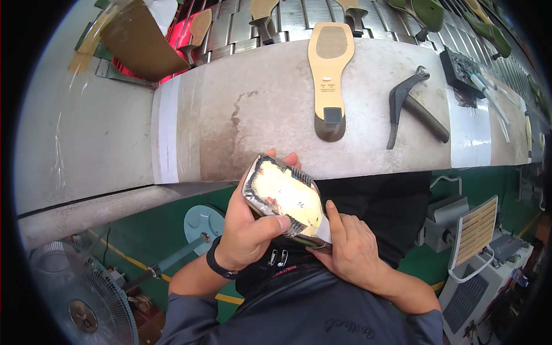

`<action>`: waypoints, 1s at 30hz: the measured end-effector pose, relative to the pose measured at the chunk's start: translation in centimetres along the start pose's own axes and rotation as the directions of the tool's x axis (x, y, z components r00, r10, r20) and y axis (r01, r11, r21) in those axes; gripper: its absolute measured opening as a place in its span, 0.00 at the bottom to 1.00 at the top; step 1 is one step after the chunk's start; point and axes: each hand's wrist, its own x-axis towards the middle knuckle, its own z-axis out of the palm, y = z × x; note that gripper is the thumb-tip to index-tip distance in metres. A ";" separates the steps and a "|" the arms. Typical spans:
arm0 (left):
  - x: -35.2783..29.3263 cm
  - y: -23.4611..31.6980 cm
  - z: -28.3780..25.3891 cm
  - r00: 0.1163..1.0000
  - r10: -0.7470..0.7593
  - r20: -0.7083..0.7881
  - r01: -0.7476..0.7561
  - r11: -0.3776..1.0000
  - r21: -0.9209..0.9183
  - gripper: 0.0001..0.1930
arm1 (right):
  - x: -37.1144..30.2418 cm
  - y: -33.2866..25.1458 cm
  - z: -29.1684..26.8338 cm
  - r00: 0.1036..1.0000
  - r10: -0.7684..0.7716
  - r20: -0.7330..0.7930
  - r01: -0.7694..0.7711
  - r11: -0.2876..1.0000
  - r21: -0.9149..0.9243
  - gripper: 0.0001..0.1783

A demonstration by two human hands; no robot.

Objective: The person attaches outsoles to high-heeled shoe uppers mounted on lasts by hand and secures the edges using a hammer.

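Held above my lap, in front of the bench edge, is a shoe upper on a last, its pale yellow underside turned up and dark, rough edges folded around it. My left hand grips its left side, with the thumb pressed on the near edge and fingertips showing beyond the far edge. Against the right end, next to a whitish flap, my right hand holds on with the fingers along the side. On the bench beyond lies a tan shoe sole with a dark heel. The far side of the upper is hidden.
Right of the sole rest dark-handled pincers and a black tray with thin sticks. Heeled soles lie on the slatted metal conveyor behind. A fan stands lower left, a slatted-back chair lower right.
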 end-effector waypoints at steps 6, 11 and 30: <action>-1.0 1.6 0.7 0.991 0.062 -0.119 -0.070 0.996 -0.064 0.51 | 0.8 -1.6 -1.2 0.997 -0.072 0.009 0.072 0.995 -0.063 0.55; -1.5 8.6 1.8 0.929 0.344 -0.132 -0.344 0.939 0.027 0.52 | 6.6 -4.3 -4.1 0.964 -0.230 -0.135 0.223 0.973 -0.067 0.58; 6.7 13.8 -6.0 0.813 0.580 0.039 -0.579 0.814 -0.047 0.46 | 18.4 2.3 -1.5 0.882 0.295 -0.368 0.104 0.641 0.761 0.24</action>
